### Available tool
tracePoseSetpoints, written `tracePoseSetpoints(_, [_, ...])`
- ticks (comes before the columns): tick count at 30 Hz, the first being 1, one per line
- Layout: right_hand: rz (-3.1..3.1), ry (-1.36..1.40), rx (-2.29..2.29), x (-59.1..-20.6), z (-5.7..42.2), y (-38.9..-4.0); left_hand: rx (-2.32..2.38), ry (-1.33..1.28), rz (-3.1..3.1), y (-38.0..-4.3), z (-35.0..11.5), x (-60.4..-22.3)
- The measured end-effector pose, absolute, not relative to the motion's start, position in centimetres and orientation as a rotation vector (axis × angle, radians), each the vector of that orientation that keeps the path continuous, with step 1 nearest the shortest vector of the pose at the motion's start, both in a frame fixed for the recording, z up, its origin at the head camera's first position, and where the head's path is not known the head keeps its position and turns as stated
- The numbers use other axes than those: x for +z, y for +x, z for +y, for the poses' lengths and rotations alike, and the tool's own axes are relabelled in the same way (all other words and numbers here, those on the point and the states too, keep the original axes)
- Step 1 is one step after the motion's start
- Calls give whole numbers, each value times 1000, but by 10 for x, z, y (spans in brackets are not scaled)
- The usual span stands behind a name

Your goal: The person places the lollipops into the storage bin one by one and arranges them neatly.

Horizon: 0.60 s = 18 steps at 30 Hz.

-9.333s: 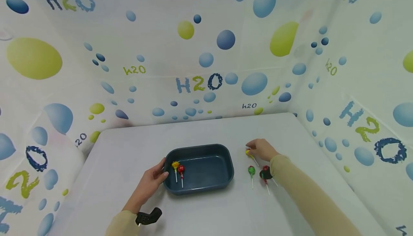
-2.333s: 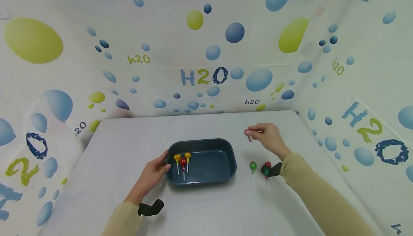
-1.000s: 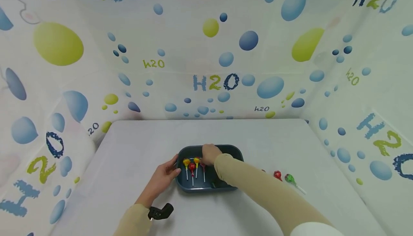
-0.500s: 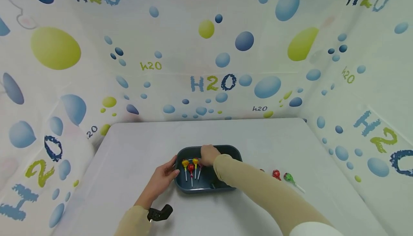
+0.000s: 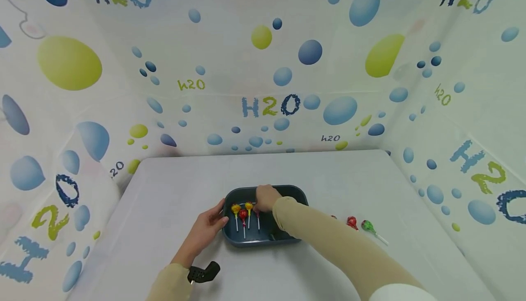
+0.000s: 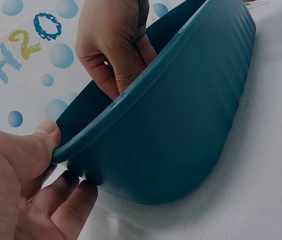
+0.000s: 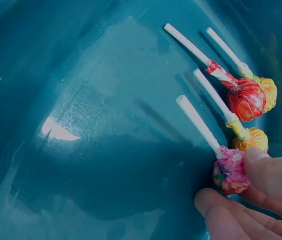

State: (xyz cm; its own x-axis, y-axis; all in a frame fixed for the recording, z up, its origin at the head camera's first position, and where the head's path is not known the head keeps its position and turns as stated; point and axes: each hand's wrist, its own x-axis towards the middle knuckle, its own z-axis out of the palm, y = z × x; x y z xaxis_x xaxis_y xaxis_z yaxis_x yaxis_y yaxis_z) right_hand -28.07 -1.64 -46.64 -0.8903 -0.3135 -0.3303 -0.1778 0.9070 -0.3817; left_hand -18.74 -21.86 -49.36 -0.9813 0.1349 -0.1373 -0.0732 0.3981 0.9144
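Note:
A dark teal tray (image 5: 263, 243) stands on the table. My left hand (image 5: 206, 227) holds its left end, thumb at the rim and fingers against the outer wall in the left wrist view. My right hand (image 5: 268, 198) reaches into the tray and pinches a pink lollipop (image 7: 231, 170) by its wrapped head, between thumb and fingers. Beside that one lie a yellow lollipop (image 7: 250, 139), a red lollipop (image 7: 245, 101) and another yellow lollipop (image 7: 268, 95). Their white sticks point roughly the same way, toward the front of the tray.
On the white table (image 5: 181, 187), right of the tray, lie a red lollipop (image 5: 352, 222) and a green lollipop (image 5: 368, 226). Another head shows barely above the right sleeve (image 5: 328, 232), which covers that area. Patterned sheets (image 5: 230, 63) stand around the table.
My right hand has brought the pink lollipop from above the table's right side into the tray. Earlier, a second yellow lollipop went in. Lately the pink one's stick has swung slightly; my left hand stays.

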Motion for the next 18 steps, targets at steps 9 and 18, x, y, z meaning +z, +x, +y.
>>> tracePoseSetpoints(9, [2653,-471,-620,-447,14,-282,1616,68,2472,-187,-214,-495])
tracePoseSetpoints(18, [2650,-307,-1272,-393,141,-282,1541,43,2519,-189,-217,-494])
